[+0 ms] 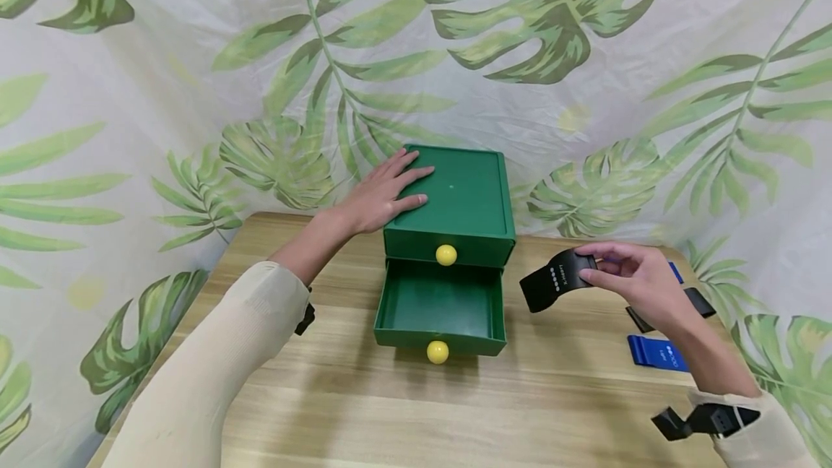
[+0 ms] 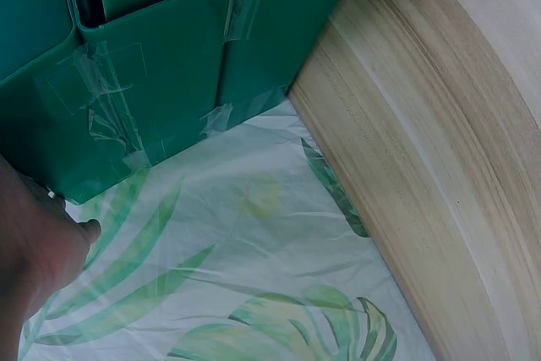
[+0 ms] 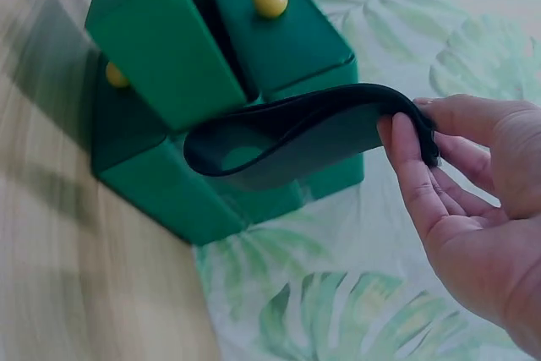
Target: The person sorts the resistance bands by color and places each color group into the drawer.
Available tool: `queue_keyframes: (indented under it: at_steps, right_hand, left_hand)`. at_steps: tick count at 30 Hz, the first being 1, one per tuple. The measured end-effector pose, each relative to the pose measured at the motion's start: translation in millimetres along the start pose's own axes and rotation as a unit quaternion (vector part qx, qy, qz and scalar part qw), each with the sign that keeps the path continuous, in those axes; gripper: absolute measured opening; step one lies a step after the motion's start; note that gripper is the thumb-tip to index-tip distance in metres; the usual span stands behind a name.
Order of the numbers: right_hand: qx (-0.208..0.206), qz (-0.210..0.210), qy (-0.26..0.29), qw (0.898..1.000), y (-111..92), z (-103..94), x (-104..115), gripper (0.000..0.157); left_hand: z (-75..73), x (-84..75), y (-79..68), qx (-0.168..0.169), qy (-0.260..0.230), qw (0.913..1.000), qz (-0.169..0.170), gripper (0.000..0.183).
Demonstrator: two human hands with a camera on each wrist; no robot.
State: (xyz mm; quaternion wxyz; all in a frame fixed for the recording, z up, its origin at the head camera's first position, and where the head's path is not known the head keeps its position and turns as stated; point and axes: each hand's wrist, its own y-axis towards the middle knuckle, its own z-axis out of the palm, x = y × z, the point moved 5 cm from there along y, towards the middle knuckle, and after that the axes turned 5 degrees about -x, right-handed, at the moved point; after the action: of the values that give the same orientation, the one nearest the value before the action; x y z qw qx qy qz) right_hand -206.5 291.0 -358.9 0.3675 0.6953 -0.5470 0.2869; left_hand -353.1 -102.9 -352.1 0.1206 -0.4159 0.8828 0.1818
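Observation:
A green drawer cabinet (image 1: pixel 461 201) with yellow knobs stands at the back of the table. Below its top drawer, another drawer (image 1: pixel 406 339) is pulled out, and its visible inside holds nothing. My left hand (image 1: pixel 383 197) rests on the cabinet's top at the left edge, fingers spread; the left wrist view shows part of that hand (image 2: pixel 42 247) beside the taped green side. Right of the pulled-out drawer, my right hand (image 1: pixel 640 284) pinches a black resistance loop band (image 1: pixel 552 280) by one end, above the table. The right wrist view shows the band (image 3: pixel 321 141) as a drooping loop between thumb and fingers.
On the table's right side lies a blue resistance band (image 1: pixel 656 354). Behind it are a black band (image 1: pixel 700 302) and another blue piece (image 1: pixel 676 272), both partly covered by my right arm. A leaf-print cloth (image 1: pixel 585 128) hangs behind the wooden table (image 1: pixel 325 396).

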Motion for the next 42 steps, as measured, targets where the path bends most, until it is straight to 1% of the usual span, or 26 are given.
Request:
queue_keyframes:
  at_steps: [5,11,16,20,25,29,33,37,42]
  right_hand:
    - [-0.007,-0.012,-0.007,1.000,-5.9,-2.0,15.7,0.032]
    - [-0.018,-0.025,0.014,0.999,-9.8,-3.5,36.8,0.032]
    - [-0.020,-0.034,0.052,0.998,-11.6,-0.7,53.7,0.032]
    - [-0.012,-0.044,0.103,0.994,-11.4,3.9,64.9,0.033]
    - [0.005,-0.066,0.142,0.988,-10.3,14.2,77.5,0.034]
    - [0.014,-0.080,0.145,0.986,-8.1,24.4,84.5,0.034]
    - [0.030,-0.079,0.159,0.984,-5.0,36.0,88.1,0.035]
    - [0.048,-0.076,0.185,0.979,-1.9,47.4,92.1,0.036]
    - [0.058,-0.087,0.188,0.977,1.2,59.4,97.4,0.036]
  left_hand:
    - [0.1,-1.4,-1.0,0.003,-0.003,1.0000,0.001,0.065]
    - [-1.1,-1.8,-0.2,-0.001,-0.002,1.0000,0.001,0.064]
    - [-0.3,-1.0,0.6,-0.001,0.000,1.0000,0.003,0.064]
    - [-0.2,-0.4,0.8,-0.002,-0.002,1.0000,0.003,0.063]
    - [0.2,-0.3,0.8,-0.004,-0.001,1.0000,0.004,0.063]
    - [-1.1,-1.3,0.2,-0.006,-0.003,1.0000,0.006,0.064]
    - [-2.0,-2.2,0.2,-0.006,-0.005,0.9999,0.007,0.065]
    - [-1.6,-2.1,0.4,-0.005,-0.003,1.0000,0.008,0.064]
    - [-1.5,-2.2,1.2,-0.007,-0.005,0.9999,0.006,0.064]
